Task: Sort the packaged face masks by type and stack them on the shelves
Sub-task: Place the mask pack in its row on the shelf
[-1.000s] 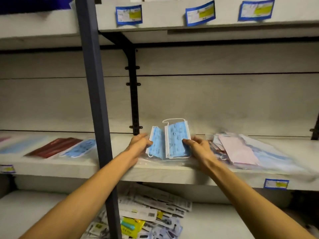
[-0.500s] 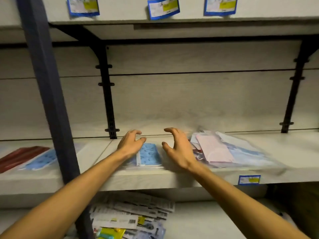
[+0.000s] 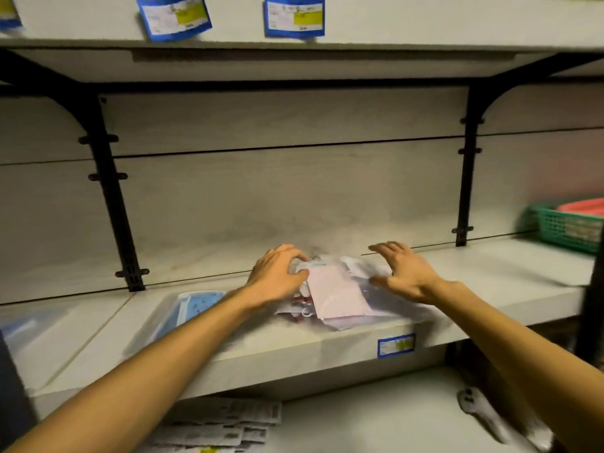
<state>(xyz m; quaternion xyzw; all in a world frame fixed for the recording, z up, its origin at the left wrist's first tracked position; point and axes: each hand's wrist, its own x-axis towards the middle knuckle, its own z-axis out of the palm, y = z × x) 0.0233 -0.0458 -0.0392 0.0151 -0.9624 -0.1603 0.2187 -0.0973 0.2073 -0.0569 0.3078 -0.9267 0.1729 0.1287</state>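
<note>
A loose pile of packaged masks (image 3: 336,297), with a pink one on top, lies on the middle shelf (image 3: 294,353). My left hand (image 3: 277,276) is at the pile's left edge, fingers curled and thumb pinching a clear packet there. Over the pile's right side my right hand (image 3: 405,273) has its fingers spread, the thumb touching the plastic. To the left, the blue mask packets (image 3: 192,305) lie flat on the same shelf, partly hidden by my left forearm.
A green basket (image 3: 568,227) with red items stands at the far right of the shelf. Black brackets (image 3: 111,197) rise on both sides. The lower shelf holds printed packets (image 3: 222,423) and a white device (image 3: 480,413). Price labels (image 3: 294,16) hang above.
Both hands let go of the blue mask packets, left them flat on the shelf, and moved right onto the mixed pile. The view has swung right.
</note>
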